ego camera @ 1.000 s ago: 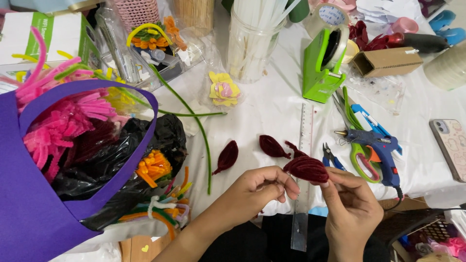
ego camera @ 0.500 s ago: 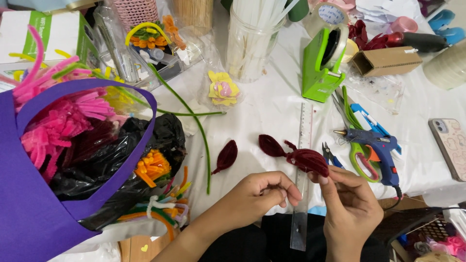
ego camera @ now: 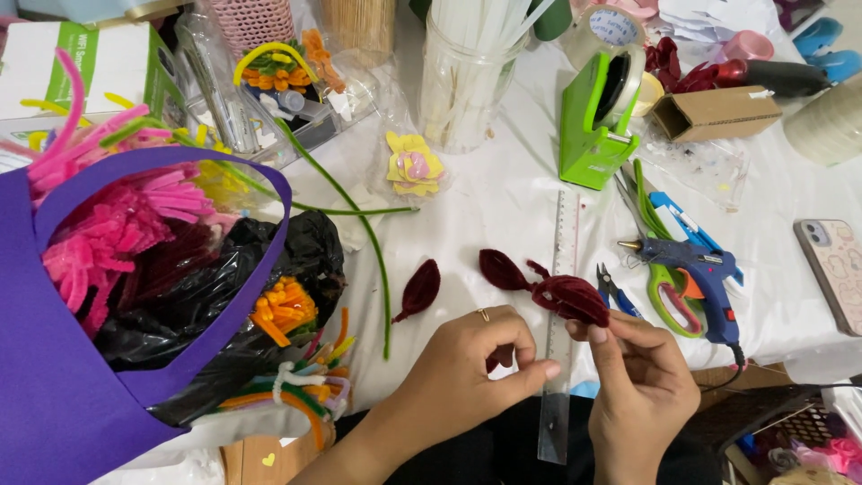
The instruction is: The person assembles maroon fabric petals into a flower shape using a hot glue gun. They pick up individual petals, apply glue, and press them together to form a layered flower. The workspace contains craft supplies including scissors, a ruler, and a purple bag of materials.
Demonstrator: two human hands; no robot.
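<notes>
**A:** What does the head view show of the hands?

**B:** The right hand (ego camera: pixel 642 382) pinches a dark red petal cluster (ego camera: pixel 564 295) by its lower edge, its grip clamped on the cluster. The left hand (ego camera: pixel 467 368) is curled just beside it with fingers drawn together; whether they touch the cluster cannot be told.

**A:** Where is the cluster?

**B:** Above the white worktop (ego camera: pixel 503 207), over a clear ruler (ego camera: pixel 558 359). One loose dark red petal (ego camera: pixel 419 289) lies to its left, near a green stem (ego camera: pixel 368 242).

**A:** And around them?

**B:** A blue glue gun (ego camera: pixel 705 278) and green scissors (ego camera: pixel 660 287) lie to the right, with a phone (ego camera: pixel 835 269) further right. A purple bag (ego camera: pixel 63 359) of pink pipe cleaners (ego camera: pixel 108 224) fills the left. A green tape dispenser (ego camera: pixel 597 121) stands behind.
</notes>
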